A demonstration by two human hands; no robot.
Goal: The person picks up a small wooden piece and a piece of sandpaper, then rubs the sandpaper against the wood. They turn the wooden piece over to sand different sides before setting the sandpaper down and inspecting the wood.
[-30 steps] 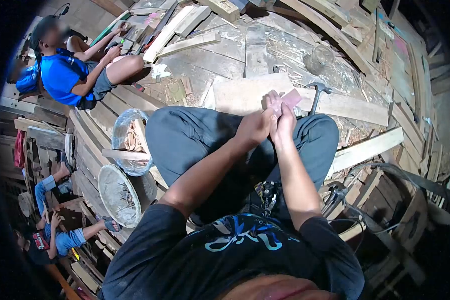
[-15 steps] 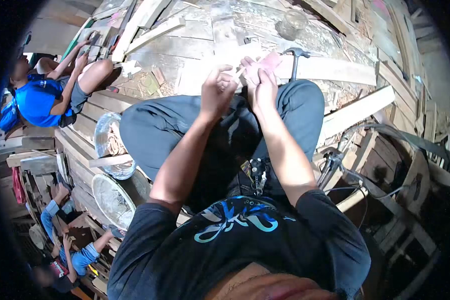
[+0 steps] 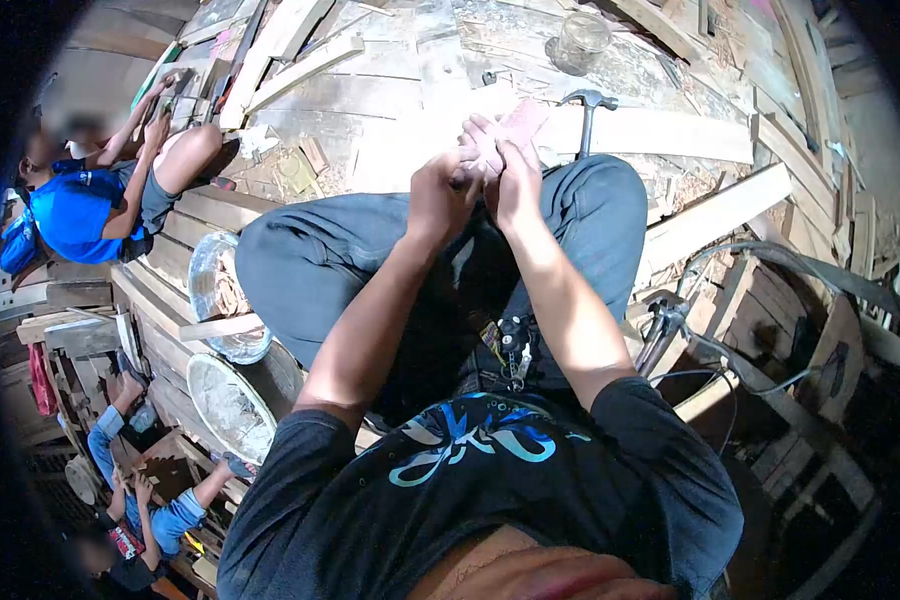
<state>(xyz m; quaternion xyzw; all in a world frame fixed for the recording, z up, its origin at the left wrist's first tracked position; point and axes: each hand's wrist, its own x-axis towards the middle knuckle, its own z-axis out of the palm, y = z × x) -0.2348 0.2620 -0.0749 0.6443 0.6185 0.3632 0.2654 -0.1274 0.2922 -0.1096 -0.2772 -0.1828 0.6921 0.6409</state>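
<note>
One sheet (image 3: 523, 121), just past twelve o'clock, right hand (image 3: 516, 188) pinching; left hand (image 3: 438, 202) curled, contents unclear. We judge close handwork; next needs steadiness.

Pink sheet (image 3: 525, 119): matt, paper-like. Hammer (image 3: 587, 112): metal head. Long plank (image 3: 660, 134): bare wood, smooth-looking. Trousers (image 3: 305, 236): matt cloth.

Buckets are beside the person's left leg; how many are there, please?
2: clear bucket holding wood pieces by the left knee, grey bucket nearer the torso; others may be hidden.

Hammer (image 3: 587, 114) and loose planks (image 3: 718, 226) show a workshop.
</note>
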